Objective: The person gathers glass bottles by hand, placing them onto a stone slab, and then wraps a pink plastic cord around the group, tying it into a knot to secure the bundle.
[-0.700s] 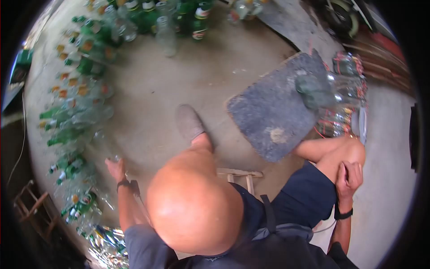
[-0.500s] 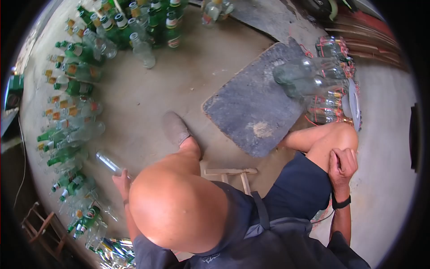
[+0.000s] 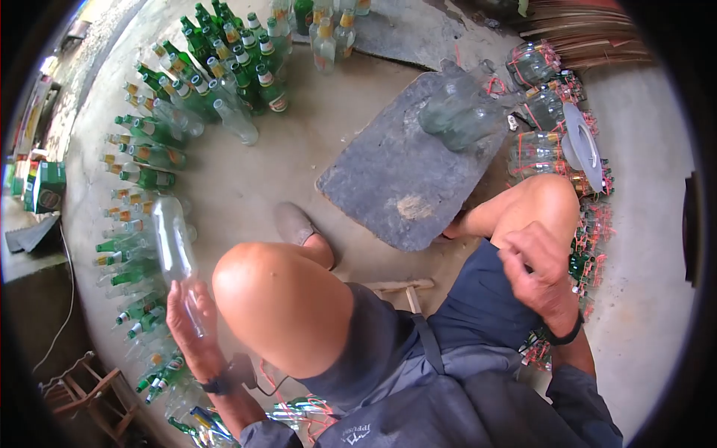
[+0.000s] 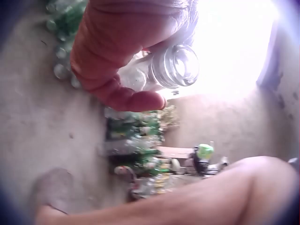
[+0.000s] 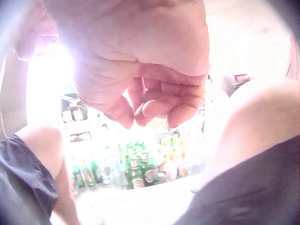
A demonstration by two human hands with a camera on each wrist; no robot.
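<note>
A clear glass bottle (image 3: 173, 239) lies in my left hand (image 3: 191, 328), beside the left knee. The fingers grip its neck end, and its base points away from me. In the left wrist view the bottle's open mouth (image 4: 185, 65) shows between the thumb and curled fingers. Over the right thigh is my right hand (image 3: 538, 272), fingers loosely bent. The right wrist view shows no object in that hand (image 5: 150, 56). Clear bottles (image 3: 459, 119) lie on a dark flat board (image 3: 373, 179) in front of the right leg.
Green and clear bottles (image 3: 153, 155) stand in a long curve along the left and far side. Bottle bundles tied with red string (image 3: 534, 153) line the right, with a grey disc (image 3: 582, 145) against them. A wooden frame (image 3: 93, 396) stands at lower left.
My left hand has raised the clear bottle from low near the floor up beside the left knee. The right hand has lifted off the right leg and moved inward. The head view has shifted.
</note>
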